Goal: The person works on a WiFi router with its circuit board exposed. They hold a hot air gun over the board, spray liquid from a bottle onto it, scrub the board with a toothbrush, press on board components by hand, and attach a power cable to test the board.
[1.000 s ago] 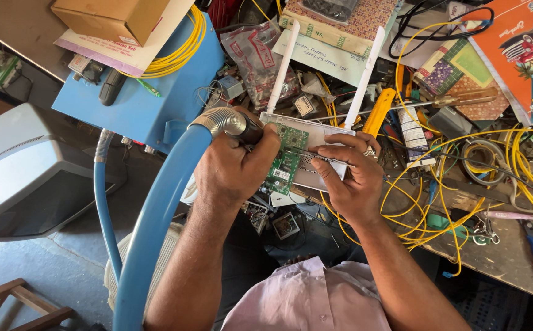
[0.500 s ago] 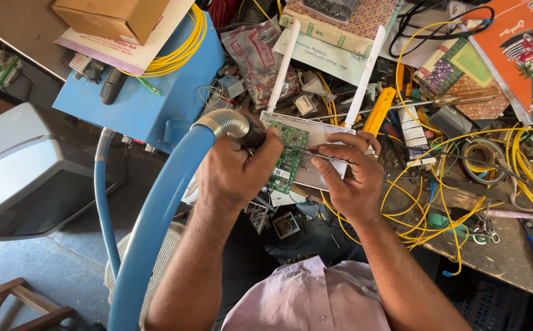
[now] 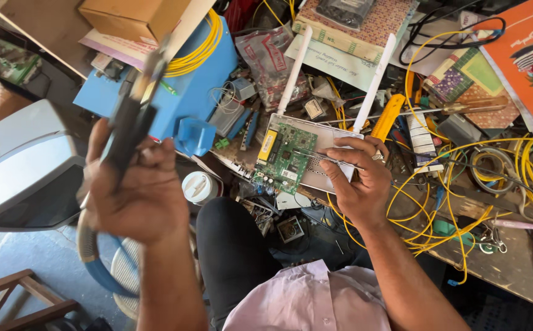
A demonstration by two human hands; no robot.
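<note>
Two hands well apart, head view. Left hand (image 3: pixel 136 195) is raised off the bench, fist clamped on a dark nozzle (image 3: pixel 133 119) with a blue hose (image 3: pixel 98 270) trailing below. Right hand (image 3: pixel 357 181) grips an opened white router (image 3: pixel 315 156), its green circuit board (image 3: pixel 283 153) exposed, beside yellow cables (image 3: pixel 463 202) on the cluttered workbench (image 3: pixel 512 270).

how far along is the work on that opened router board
Done: the router lies open, its green circuit board bare. In hand: the left hand holds a dark hose nozzle up off the board; the right hand steadies the case. Left: the cover is not back on.
</note>
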